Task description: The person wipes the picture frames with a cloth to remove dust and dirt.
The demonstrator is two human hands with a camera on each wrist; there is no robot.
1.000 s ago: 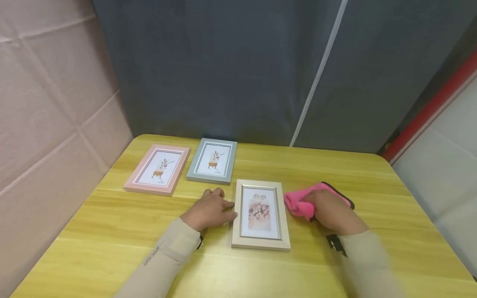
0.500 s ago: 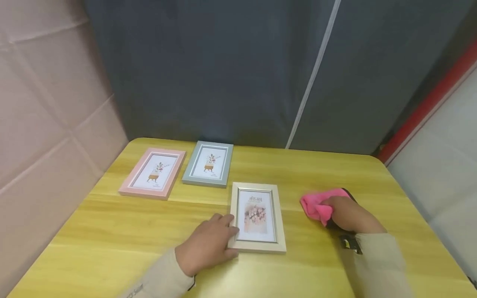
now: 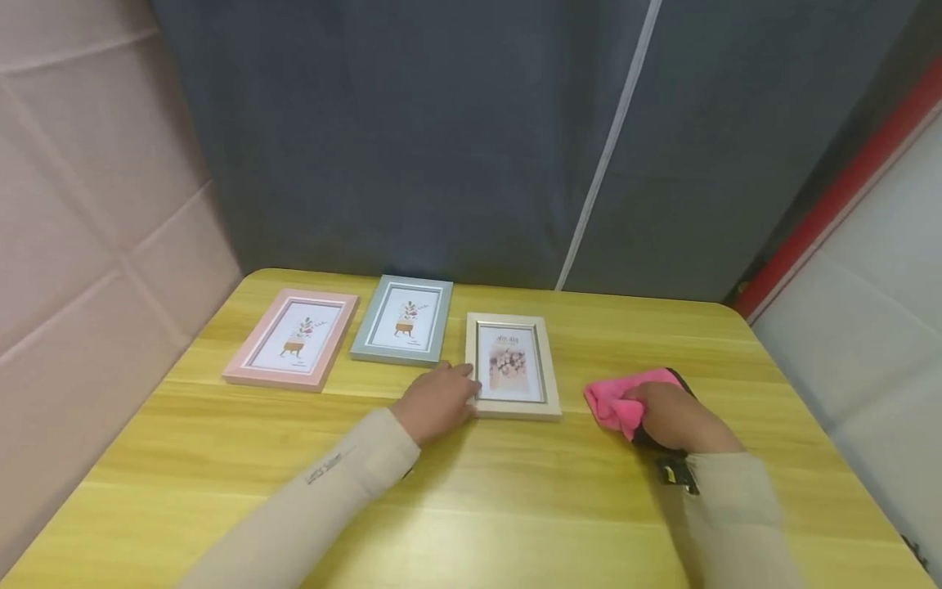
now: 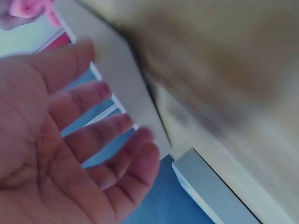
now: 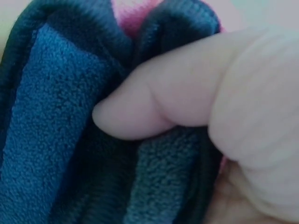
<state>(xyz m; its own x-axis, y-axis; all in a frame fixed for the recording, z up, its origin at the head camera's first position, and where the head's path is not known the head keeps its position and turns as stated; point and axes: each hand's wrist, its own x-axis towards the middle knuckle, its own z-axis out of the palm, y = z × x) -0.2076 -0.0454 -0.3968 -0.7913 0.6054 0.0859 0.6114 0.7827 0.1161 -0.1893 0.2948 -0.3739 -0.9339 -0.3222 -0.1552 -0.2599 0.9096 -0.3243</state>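
A cream photo frame point(image 3: 513, 368) with a flower print lies flat on the table. My left hand point(image 3: 437, 399) touches its left edge with the fingertips; in the left wrist view the fingers point(image 4: 98, 137) are spread and loosely bent against the frame's side point(image 4: 126, 79). On the right, my right hand point(image 3: 675, 415) pinches a bunched pink cloth point(image 3: 616, 401) with a dark border. The right wrist view shows the thumb point(image 5: 149, 93) pressed into the cloth's dark blue side point(image 5: 51, 107); the other fingers are mostly hidden.
A grey-blue photo frame point(image 3: 403, 319) lies left of the cream one, with a pink photo frame point(image 3: 293, 339) further left. The wooden table point(image 3: 515, 507) meets a dark curtain point(image 3: 383, 147) at the back. Pale panels stand on either side.
The cream frame has moved away from me, up beside the grey-blue frame, with my left hand at its edge. My right hand has shifted right with the cloth, clear of the frame.
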